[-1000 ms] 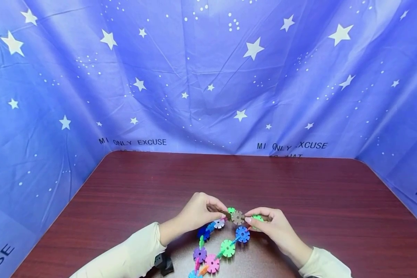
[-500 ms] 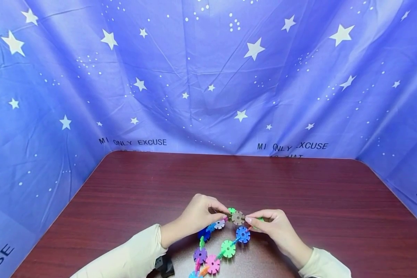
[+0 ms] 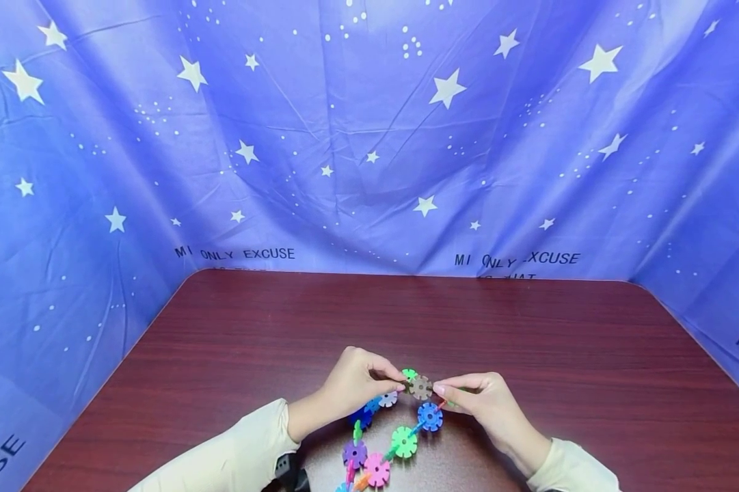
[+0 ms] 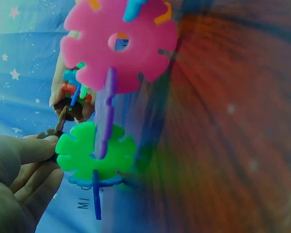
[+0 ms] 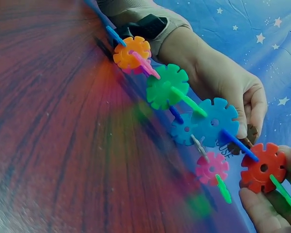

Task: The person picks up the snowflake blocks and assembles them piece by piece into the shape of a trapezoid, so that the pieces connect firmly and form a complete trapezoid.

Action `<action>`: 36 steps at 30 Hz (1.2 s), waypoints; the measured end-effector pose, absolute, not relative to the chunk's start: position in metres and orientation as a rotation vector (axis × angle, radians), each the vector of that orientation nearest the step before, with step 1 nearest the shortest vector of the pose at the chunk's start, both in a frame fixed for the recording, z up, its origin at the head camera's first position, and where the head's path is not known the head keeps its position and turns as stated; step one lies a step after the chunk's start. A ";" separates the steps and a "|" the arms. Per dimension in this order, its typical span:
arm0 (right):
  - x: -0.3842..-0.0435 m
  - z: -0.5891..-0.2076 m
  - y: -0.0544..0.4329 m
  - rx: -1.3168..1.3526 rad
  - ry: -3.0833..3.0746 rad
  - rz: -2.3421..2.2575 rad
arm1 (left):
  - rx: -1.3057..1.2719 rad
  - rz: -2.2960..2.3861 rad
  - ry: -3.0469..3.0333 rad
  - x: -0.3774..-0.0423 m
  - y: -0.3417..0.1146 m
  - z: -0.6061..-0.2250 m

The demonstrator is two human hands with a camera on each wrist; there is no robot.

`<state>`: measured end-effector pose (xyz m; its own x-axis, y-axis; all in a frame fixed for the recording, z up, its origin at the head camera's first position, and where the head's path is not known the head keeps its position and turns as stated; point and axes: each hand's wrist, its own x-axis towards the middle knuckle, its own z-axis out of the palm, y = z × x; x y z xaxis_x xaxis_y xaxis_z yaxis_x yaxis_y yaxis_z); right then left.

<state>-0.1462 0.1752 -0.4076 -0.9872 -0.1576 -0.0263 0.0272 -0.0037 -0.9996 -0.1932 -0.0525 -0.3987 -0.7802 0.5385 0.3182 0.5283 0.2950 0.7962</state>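
Observation:
Plastic notched snowflake discs are linked into a long multicoloured chain. In the head view a brown disc [image 3: 421, 387] faces up between the two hands. My left hand [image 3: 357, 383] pinches a dark brown disc [image 4: 48, 141] at its left side, thumb and index finger meeting on it. My right hand [image 3: 482, 403] pinches another brown disc [image 4: 72, 110] at the right end, largely covered by its fingers. From the hands hang a blue disc [image 3: 431, 416], a green disc [image 3: 404, 442], a pink disc [image 3: 378, 469] and a purple disc [image 3: 354, 454]. A red disc [image 5: 263, 167] hangs in front of the right fingers.
The chain loops toward the front edge of the dark red wooden table [image 3: 252, 328]. A black wrist strap [image 3: 290, 471] shows under the left sleeve [image 3: 240, 437]. Behind the table hangs a blue curtain [image 3: 344, 137] printed with white stars.
My left hand has shifted slightly right, closer to the middle brown disc. A green disc by my right hand has swung mostly behind its fingers. The rest of the chain stays nearly still.

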 end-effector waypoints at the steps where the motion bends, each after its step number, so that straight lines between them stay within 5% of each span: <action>1: -0.146 -0.408 0.175 -0.143 2.113 -2.138 | 1.043 1.548 2.524 -0.193 -0.052 -0.399; 24: -0.147 -0.412 0.170 -0.245 2.115 -2.133 | 1.236 1.473 2.611 -0.192 -0.053 -0.398; 36: -0.150 -0.413 0.179 -0.257 1.974 -2.085 | 1.069 1.448 2.393 -0.201 -0.057 -0.392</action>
